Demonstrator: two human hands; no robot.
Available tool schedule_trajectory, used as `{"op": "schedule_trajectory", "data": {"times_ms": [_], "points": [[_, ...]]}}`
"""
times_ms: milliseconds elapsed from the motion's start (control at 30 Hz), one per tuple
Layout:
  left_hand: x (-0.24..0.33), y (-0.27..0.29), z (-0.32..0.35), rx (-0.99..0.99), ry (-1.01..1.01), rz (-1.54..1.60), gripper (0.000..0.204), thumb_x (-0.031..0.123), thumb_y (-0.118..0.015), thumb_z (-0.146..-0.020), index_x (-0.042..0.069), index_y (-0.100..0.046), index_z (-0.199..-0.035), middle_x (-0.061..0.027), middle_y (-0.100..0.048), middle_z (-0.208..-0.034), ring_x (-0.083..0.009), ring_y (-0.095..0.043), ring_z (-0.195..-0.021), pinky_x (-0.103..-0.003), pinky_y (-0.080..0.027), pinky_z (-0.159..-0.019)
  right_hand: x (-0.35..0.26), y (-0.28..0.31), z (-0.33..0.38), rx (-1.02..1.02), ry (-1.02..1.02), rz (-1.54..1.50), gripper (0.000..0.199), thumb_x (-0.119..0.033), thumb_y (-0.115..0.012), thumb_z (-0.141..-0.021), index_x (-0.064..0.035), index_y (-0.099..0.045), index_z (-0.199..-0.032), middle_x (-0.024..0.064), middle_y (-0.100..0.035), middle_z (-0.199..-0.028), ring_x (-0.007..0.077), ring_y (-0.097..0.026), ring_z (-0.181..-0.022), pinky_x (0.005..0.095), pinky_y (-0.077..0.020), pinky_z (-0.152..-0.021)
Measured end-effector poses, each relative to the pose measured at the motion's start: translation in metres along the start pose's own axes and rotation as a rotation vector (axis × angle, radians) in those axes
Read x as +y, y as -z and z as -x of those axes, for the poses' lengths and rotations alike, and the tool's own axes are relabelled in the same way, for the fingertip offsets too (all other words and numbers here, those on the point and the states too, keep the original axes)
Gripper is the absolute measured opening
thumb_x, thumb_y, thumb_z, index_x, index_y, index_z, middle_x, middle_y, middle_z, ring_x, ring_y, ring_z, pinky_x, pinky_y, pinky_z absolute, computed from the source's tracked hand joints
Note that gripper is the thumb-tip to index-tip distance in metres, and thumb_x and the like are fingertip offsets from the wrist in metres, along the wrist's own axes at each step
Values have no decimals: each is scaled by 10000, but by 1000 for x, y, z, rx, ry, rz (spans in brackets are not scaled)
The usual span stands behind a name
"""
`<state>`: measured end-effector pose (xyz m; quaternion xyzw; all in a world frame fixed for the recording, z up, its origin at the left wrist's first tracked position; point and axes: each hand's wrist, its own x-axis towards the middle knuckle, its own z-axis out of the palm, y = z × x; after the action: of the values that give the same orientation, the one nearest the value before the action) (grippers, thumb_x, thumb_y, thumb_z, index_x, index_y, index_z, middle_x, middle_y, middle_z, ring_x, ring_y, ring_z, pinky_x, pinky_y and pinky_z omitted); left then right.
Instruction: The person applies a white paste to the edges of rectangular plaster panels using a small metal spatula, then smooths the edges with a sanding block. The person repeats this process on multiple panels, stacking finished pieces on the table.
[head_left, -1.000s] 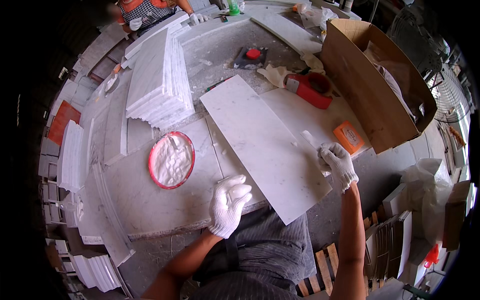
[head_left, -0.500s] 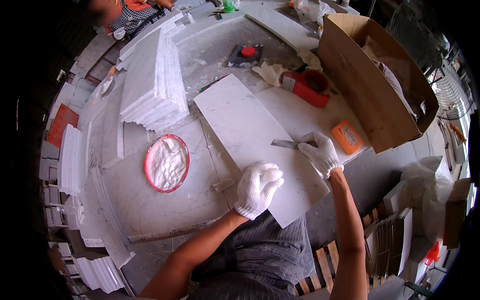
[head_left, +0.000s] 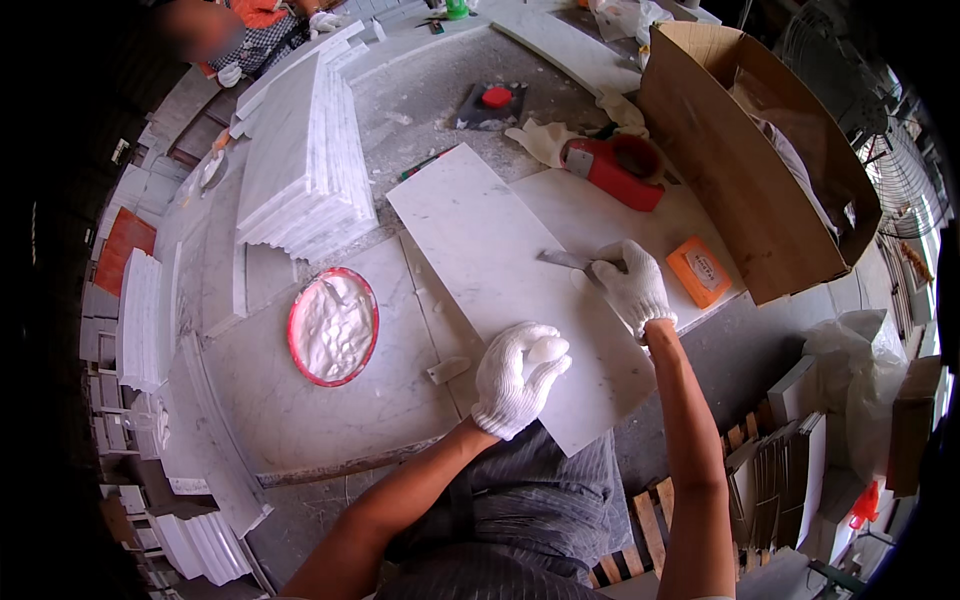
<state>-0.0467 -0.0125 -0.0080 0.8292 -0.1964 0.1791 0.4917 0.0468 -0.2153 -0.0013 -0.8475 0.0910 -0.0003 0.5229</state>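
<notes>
A long white marble slab (head_left: pixel 490 245) lies slantwise before me, its near end reaching over the table's front edge. My right hand (head_left: pixel 636 288), in a white knit glove, is closed on a putty knife (head_left: pixel 562 259); the flat metal blade points left, at the slab's surface. By the near left side of the slab, my gloved left hand (head_left: pixel 516 380) is curled, fingers and thumb close together; whatever is inside it, if anything, is hidden. Left of the slab stands a red-rimmed bowl (head_left: pixel 292 340) of white paste (head_left: pixel 335 322).
Stacked marble slabs (head_left: pixel 300 170) rise at the far left. A red tape dispenser (head_left: pixel 610 178), an orange box (head_left: pixel 698 272) and a large open cardboard box (head_left: pixel 740 170) stand on the right. Farther back is a black pad with a red piece (head_left: pixel 495 98). Another person (head_left: pixel 262 40) works at the upper left.
My right hand has shifted slightly up and left with the putty knife, and the blade has tilted. My left hand has barely moved. The other person has leaned to the right.
</notes>
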Motion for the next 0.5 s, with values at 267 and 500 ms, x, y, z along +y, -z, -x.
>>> {"op": "schedule_trajectory", "data": {"times_ms": [267, 500], "points": [[8, 9, -13, -51, 321, 184, 416, 130, -780, -834, 24, -584, -1185, -121, -685, -1053, -241, -682, -971, -377, -533, -854, 25, 23, 17, 103, -149, -592, 125, -99, -663, -912, -10, -633, -994, 4, -612, -788, 56, -514, -618, 213, -430, -556], [-26, 17, -60, -30, -60, -259, 494, 138, -774, -797, 100, -585, -1251, -138, -646, -1075, -336, -630, -970, -441, -505, -847, 35, 17, 29, 203, -58, -692, 126, -85, -664, -923, -8, -618, -1011, 9, -617, -793, 55, -512, -628, 211, -425, -562]]}}
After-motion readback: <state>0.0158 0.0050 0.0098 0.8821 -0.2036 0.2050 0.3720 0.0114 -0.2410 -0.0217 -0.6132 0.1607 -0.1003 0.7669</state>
